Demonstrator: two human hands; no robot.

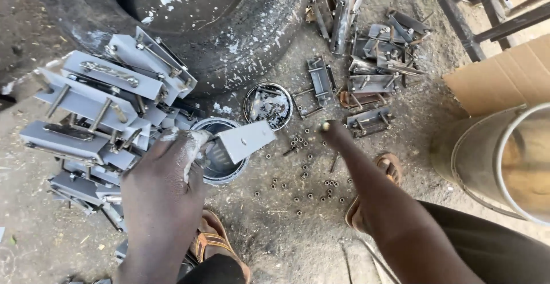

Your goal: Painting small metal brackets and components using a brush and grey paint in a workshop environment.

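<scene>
My left hand (pixel 166 169), smeared with grey paint, holds a grey-painted metal bracket (pixel 246 139) just over an open can of grey paint (pixel 220 166). My right hand (pixel 334 132) reaches out over the dirt floor with its fingers closed on a small nut or bolt (pixel 325 126), close to an unpainted bracket (pixel 369 120). Several small nuts (pixel 306 175) lie scattered on the ground below that arm. The can's lid (pixel 268 105) lies upturned a little beyond the can.
A stack of grey-painted brackets (pixel 97 106) sits at left beside a large tyre (pixel 229 26). Rusty unpainted brackets (pixel 372 55) are piled at top right. A metal drum (pixel 504 163) and cardboard (pixel 504 77) stand at right. My sandalled feet (pixel 389 166) rest on the ground.
</scene>
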